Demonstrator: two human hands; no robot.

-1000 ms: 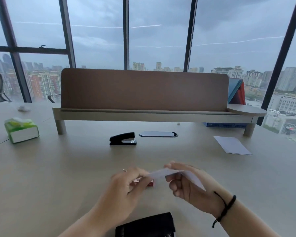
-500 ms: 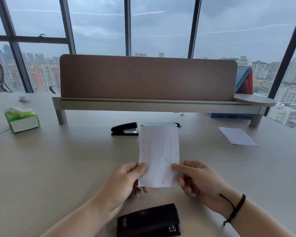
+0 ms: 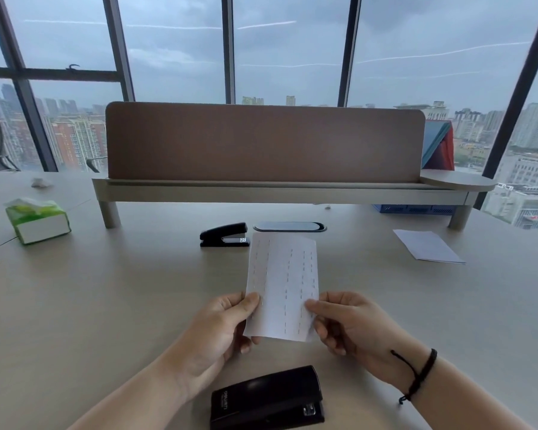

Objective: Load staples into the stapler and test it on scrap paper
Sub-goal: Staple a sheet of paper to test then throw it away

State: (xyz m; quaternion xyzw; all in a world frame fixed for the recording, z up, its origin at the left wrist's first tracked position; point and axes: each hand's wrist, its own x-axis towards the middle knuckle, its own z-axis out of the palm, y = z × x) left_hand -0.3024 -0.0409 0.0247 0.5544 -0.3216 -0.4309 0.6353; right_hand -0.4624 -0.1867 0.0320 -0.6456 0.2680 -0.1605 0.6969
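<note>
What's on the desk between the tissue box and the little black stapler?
Nothing: the head view shows bare desk between the tissue box and the small stapler.

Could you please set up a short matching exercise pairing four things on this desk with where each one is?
Things:
1. scrap paper
2. large black stapler
3. tissue box
4. small black stapler

Places:
A. far left of the desk
B. desk edge nearest the person
C. held upright by both hands
D. beside the oval cable port

Pairs: 1-C, 2-B, 3-A, 4-D
</note>
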